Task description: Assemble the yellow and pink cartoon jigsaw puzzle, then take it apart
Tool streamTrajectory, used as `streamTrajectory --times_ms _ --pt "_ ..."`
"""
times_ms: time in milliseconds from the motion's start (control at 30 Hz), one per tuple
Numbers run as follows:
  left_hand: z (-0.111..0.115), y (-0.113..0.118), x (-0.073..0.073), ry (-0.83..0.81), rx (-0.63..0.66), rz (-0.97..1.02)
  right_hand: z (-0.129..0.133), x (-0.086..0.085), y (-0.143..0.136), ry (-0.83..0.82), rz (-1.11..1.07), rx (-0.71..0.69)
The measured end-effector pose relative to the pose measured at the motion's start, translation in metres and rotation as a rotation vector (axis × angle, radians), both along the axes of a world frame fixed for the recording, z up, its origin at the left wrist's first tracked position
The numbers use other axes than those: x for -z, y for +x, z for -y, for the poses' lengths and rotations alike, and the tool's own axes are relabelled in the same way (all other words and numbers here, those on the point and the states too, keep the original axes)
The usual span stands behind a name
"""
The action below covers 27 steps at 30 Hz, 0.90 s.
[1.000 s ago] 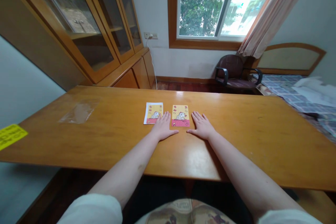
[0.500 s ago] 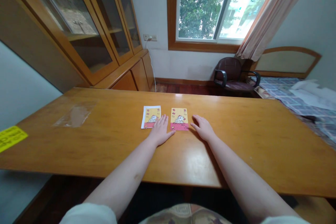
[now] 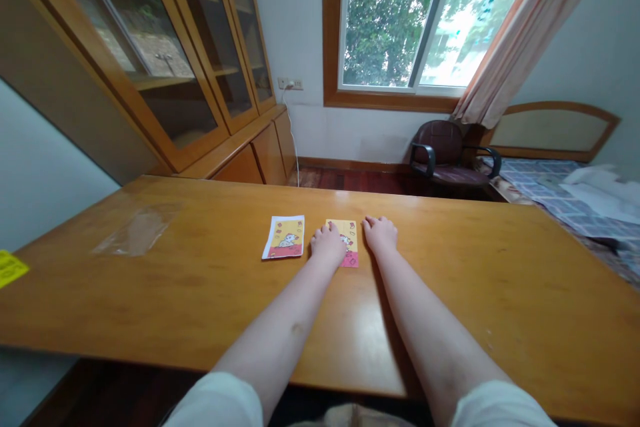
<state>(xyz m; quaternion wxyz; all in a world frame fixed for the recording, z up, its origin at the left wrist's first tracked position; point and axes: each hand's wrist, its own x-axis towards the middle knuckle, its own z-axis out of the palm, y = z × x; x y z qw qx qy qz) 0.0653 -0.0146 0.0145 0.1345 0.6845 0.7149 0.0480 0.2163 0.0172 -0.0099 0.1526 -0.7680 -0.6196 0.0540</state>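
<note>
A yellow-and-pink cartoon card lies flat on the table in front of me. My left hand covers its left half, fingers bent and closed at the card's left side, thumb over its face. Just off the card's right edge, my right hand rests on the tabletop with bent fingers slightly apart and nothing in them. To the left of my left hand lies a similar piece with a white border, printed with the same white cartoon animal; no hand touches it.
A clear plastic wrapper lies on the left of the wooden table. A yellow label shows at the far left edge. Beyond the table stand a glass-door cabinet, an office chair and a bed.
My left hand has moved right, off the white-bordered piece and onto the card, its fingers now bent. My right hand's fingers have drawn in beside the card. The view has shifted slightly.
</note>
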Motion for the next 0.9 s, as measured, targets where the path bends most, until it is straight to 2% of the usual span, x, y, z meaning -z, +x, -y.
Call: streamTrajectory --times_ms 133,200,400,567,767,900 --pt "-0.009 0.002 0.002 0.063 -0.009 0.016 -0.002 0.003 0.001 0.063 -0.016 -0.247" --pt "-0.015 -0.003 0.006 0.106 -0.009 0.044 -0.004 0.005 0.002 0.085 -0.069 -0.279" --pt "-0.036 -0.019 0.021 0.113 -0.036 0.217 -0.012 0.007 -0.001 0.071 -0.266 -0.252" --pt "-0.044 -0.022 0.029 0.147 -0.046 0.388 -0.014 0.009 -0.003 0.027 -0.488 -0.215" --pt "-0.044 -0.017 0.029 0.203 0.074 0.527 -0.016 0.010 -0.002 0.109 -0.776 -0.205" --pt "-0.042 -0.015 0.027 0.258 0.100 0.615 -0.018 0.009 -0.002 0.141 -0.966 -0.163"
